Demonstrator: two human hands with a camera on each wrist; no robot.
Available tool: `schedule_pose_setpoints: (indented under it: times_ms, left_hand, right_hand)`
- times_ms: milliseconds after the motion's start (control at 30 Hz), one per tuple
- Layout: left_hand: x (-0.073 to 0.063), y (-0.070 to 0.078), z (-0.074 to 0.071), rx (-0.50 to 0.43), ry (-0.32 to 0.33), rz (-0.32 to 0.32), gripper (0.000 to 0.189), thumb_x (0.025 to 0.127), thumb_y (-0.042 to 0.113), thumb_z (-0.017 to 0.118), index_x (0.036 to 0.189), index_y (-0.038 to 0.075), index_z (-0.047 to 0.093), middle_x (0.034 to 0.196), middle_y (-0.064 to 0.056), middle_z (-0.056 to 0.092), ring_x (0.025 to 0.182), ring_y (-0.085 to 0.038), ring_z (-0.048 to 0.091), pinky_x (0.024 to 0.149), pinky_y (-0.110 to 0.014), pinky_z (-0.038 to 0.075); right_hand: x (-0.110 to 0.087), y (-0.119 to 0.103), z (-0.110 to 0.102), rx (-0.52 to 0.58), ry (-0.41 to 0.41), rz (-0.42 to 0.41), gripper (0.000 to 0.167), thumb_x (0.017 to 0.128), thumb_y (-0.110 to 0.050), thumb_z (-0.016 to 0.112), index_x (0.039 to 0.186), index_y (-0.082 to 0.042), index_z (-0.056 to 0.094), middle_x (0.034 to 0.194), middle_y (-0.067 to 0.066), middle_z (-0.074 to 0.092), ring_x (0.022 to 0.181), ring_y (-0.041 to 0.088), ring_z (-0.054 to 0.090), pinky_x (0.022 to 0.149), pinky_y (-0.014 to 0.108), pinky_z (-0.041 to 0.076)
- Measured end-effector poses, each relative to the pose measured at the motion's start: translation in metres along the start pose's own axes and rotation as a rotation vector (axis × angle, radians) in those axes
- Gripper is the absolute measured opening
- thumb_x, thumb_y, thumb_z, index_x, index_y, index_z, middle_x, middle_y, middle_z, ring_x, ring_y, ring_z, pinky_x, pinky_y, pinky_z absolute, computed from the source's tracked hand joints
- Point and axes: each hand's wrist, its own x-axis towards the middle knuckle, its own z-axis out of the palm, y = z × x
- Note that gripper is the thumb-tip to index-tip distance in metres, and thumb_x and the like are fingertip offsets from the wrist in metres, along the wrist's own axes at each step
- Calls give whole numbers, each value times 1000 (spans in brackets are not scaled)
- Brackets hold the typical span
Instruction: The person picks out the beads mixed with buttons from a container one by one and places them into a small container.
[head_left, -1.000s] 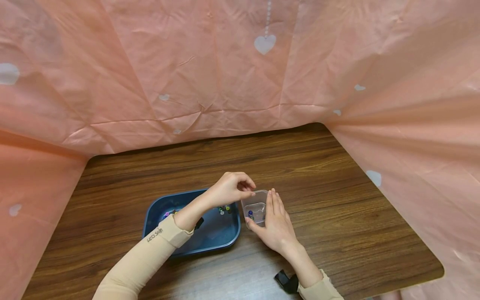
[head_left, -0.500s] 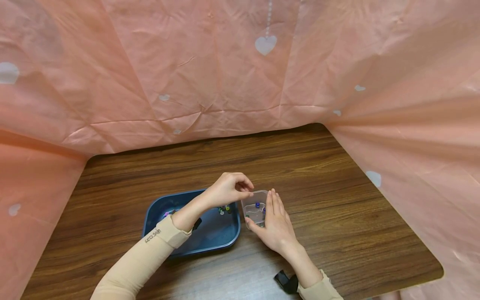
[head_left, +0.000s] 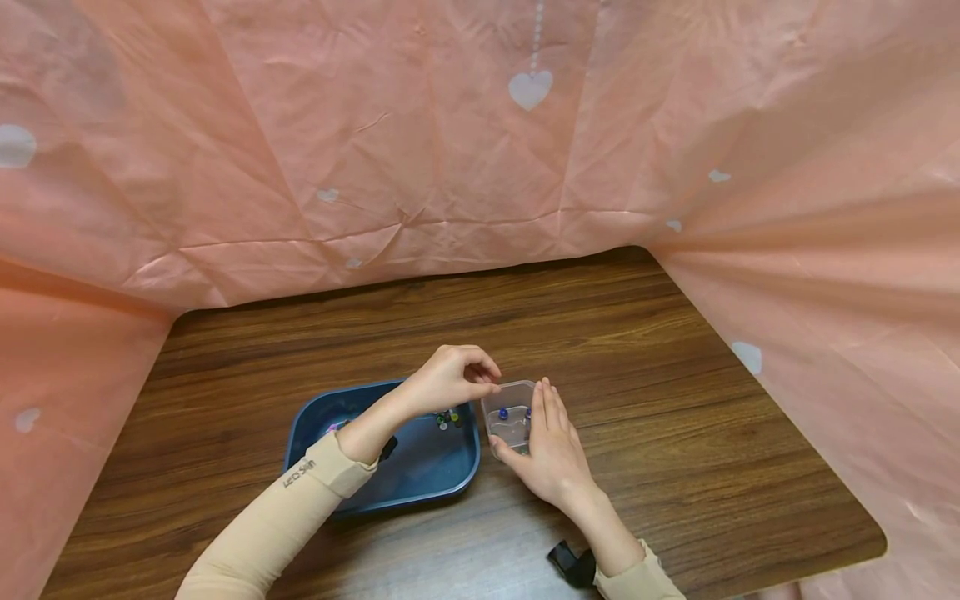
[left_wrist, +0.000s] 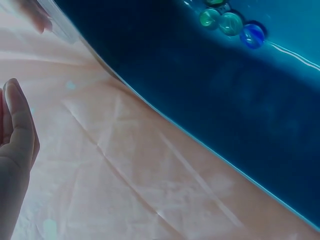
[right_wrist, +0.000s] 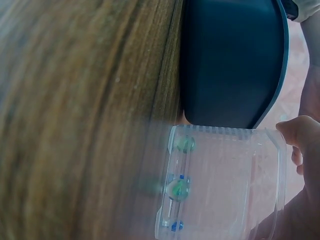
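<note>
A clear plastic container point(head_left: 513, 396) stands on the table against the right end of a blue tray point(head_left: 431, 475). Inside it lie blue marbles point(head_left: 503, 413) and green ones point(right_wrist: 178, 190). My right hand point(head_left: 551, 458) holds the container, straight fingers along its right side and thumb at its near left corner. Just above the container's far left rim is my left hand point(head_left: 453, 375), its fingers loosely bent; nothing shows between them. More glass marbles point(left_wrist: 231, 24) lie in the tray, partly hidden by my left forearm.
The wooden table point(head_left: 675, 417) extends around both containers. A pink curtain point(head_left: 420, 150) with white hearts hangs behind it and at the sides. Black wrist cameras are strapped to both wrists, the right one point(head_left: 572, 565) close to the tabletop.
A second blue marble has come into sight in the clear container, and the marbles there have rolled about. My left hand has drifted slightly left. The right hand stays in place.
</note>
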Motion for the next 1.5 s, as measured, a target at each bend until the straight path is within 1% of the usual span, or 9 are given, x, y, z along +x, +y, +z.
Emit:
schedule_pose_setpoints:
  times_ms: [367,700,933,1200,1333,1500]
  left_hand:
    - [-4,-3,-2,1,5,0,13,86,9,75,97,3,72,90,-3,70,79,-7,65,71,-19,54]
    - [-7,-5,-4,2,-6,-42,14,87,10,73,99,4,72,90,-2,69,78,-7,63,71,-20,54]
    - [-10,-10,-4,26,7,-46,14,86,11,74,98,4,72,87,-2,69,76,-6,63,70,-19,54]
    - [-12,-13,-5,27,16,-47,17,86,11,75,98,0,72,86,-2,69,75,-6,63,70,-20,54]
    - [-13,-15,-6,34,23,-51,15,85,11,75,97,1,72,86,-2,69,75,-6,63,70,-20,54]
    - [-17,-19,-7,38,16,-75,14,86,11,75,97,3,72,86,-1,68,75,-6,63,69,-20,54]
  right_hand:
    - [0,0,1,0,10,-7,102,88,-56,61,152,8,14,160,24,12,148,37,12,112,60,26]
    - [1,1,1,-11,18,-12,102,88,-56,61,152,9,14,160,25,13,147,38,13,112,60,27]
    - [1,1,1,-13,21,-16,102,88,-56,61,152,9,14,160,25,13,147,39,15,113,59,26]
    - [1,1,1,-14,30,-24,101,88,-55,61,152,9,15,159,25,15,147,39,16,112,59,27]
    - [1,2,1,-19,31,-25,102,88,-55,61,152,9,14,159,25,14,147,38,14,113,58,27]
    - [1,2,1,-14,26,-21,102,88,-54,62,152,9,14,159,25,14,147,38,14,113,58,26]
